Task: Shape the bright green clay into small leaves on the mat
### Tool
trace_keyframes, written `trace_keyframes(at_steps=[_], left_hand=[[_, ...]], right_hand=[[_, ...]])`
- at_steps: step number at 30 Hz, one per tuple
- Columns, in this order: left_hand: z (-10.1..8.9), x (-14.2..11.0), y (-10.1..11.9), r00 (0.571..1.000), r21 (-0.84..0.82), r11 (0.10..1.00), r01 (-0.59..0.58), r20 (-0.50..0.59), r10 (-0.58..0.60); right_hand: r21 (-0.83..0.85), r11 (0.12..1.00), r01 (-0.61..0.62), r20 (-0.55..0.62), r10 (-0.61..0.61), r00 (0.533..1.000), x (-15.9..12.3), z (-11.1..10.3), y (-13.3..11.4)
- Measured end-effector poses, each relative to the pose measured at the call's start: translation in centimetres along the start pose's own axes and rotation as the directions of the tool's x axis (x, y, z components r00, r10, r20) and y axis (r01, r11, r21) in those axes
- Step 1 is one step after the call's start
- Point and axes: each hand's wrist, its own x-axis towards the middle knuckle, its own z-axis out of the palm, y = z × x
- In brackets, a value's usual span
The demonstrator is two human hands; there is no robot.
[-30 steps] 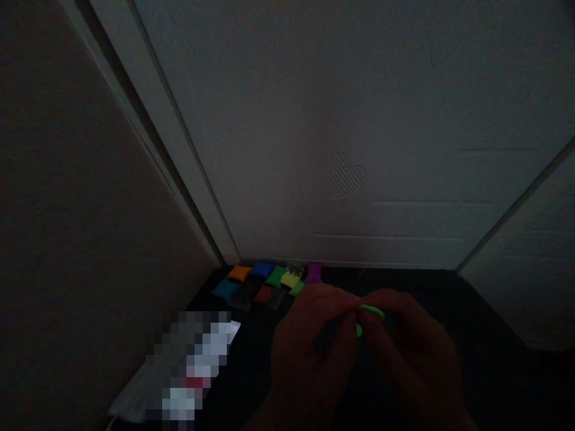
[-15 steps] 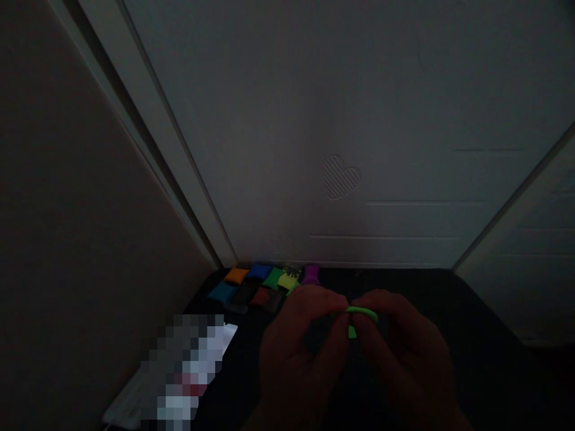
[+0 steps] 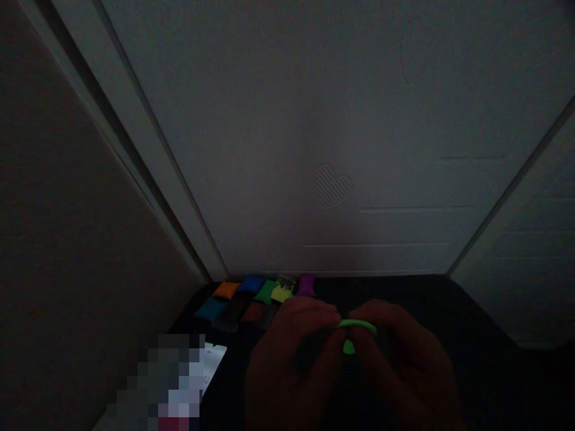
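The scene is very dark. My left hand [image 3: 291, 359] and my right hand [image 3: 404, 365] meet at the lower middle, fingertips pinched together on a small bright green piece of soft clay [image 3: 353, 329]. The piece is stretched flat between both thumbs, with a small lump hanging below. Behind the hands, several small coloured packets [image 3: 256, 296] lie in rows on the dark surface [image 3: 449, 335]: orange, blue, green, yellow, purple, teal, black and red.
A white panel with an embossed heart [image 3: 332, 185] stands close behind the dark surface. A beige wall [image 3: 67, 269] rises at the left. White paper with a blurred patch [image 3: 179, 383] lies at the lower left.
The view has shifted, so hands and packets sit slightly lower and to the left. Both hands keep pinching the green piece, which looks a little more stretched.
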Motion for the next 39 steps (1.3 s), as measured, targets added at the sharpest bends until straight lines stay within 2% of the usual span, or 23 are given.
trace_keyframes(at_steps=[11,18,25,30,36,39], left_hand=[[0.0,0.0,0.0,1.000,-0.048,0.999,-0.011,-0.028,0.010],[-0.2,0.0,-0.2,1.000,-0.018,1.000,0.009,-0.010,-0.009],[-0.4,0.2,0.0,0.999,-0.020,0.999,-0.043,-0.022,0.043],[-0.6,0.2,0.3,0.996,0.015,0.996,-0.088,-0.010,0.088],[-1.0,0.1,0.5,0.990,0.035,0.991,-0.131,-0.050,0.132],[-1.1,0.2,0.1,0.975,0.061,0.975,-0.214,-0.045,0.217]], right_hand=[[0.063,0.998,-0.002,-0.057,0.005,0.998,-0.1,0.3,0.2],[0.050,0.999,0.018,-0.039,-0.016,0.999,0.0,0.2,0.2],[0.051,0.999,-0.011,-0.038,0.013,0.999,-0.1,0.1,-0.1],[0.097,0.995,0.010,-0.019,-0.008,1.000,0.0,0.2,-0.1],[0.169,0.986,-0.003,-0.050,0.012,0.999,-0.2,0.2,-0.5],[0.174,0.985,-0.009,-0.083,0.024,0.996,-0.1,0.0,-0.8]])
